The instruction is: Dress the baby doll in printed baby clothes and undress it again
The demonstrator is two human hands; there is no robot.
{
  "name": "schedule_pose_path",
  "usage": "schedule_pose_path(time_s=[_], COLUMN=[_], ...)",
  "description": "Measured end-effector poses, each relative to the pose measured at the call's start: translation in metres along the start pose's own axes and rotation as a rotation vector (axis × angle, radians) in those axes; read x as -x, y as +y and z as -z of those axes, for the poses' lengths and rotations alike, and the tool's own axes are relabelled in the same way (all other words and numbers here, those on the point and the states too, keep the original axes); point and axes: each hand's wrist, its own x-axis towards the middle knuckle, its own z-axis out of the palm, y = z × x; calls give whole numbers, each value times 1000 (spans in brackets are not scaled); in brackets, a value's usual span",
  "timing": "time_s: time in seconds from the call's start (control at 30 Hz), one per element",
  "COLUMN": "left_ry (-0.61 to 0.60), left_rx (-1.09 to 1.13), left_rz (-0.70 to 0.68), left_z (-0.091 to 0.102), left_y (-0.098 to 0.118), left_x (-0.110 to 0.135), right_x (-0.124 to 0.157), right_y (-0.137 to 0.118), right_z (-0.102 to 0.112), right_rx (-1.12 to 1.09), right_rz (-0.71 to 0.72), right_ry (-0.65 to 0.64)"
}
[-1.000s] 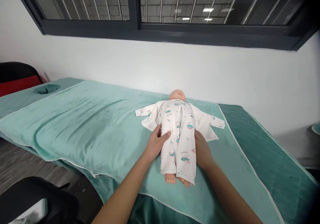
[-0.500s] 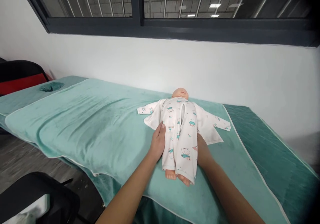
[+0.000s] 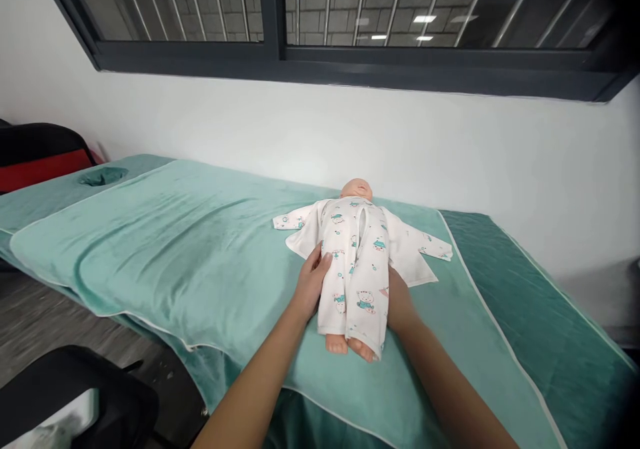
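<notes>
A baby doll (image 3: 356, 262) in a white patterned sleepsuit lies on its back on a teal towel (image 3: 200, 255), head toward the wall, bare feet toward me. My left hand (image 3: 311, 282) cups the doll's left side at hip height, thumb lying on the suit. My right hand (image 3: 398, 295) presses against the doll's other side, its fingers partly tucked under the body. The suit's empty sleeves spread out flat to both sides.
The towel covers a teal massage bed (image 3: 530, 315) that runs along a white wall under a dark-framed window. A black and red chair (image 3: 35, 152) stands at the far left. Another dark seat (image 3: 75, 395) is at the lower left, beside the grey floor.
Both hands stay on the doll's sides. The left thumb has shifted on the suit, and the doll's legs sit slightly closer together. The view has moved a little.
</notes>
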Motion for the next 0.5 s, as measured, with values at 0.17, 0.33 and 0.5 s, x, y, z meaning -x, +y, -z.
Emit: schedule_pose_path(time_s=[0.17, 0.33, 0.5], left_ry=[-90, -15, 0], left_rx=[21, -116, -503], left_rz=[-72, -109, -232], left_z=[-5, -4, 10], left_y=[6, 3, -7], left_x=[5, 3, 2], right_x=[6, 13, 13], right_y=[-4, -4, -1], right_z=[5, 6, 6], right_rx=[-155, -182, -211], right_rz=[-12, -26, -87], right_ry=[-73, -109, -125])
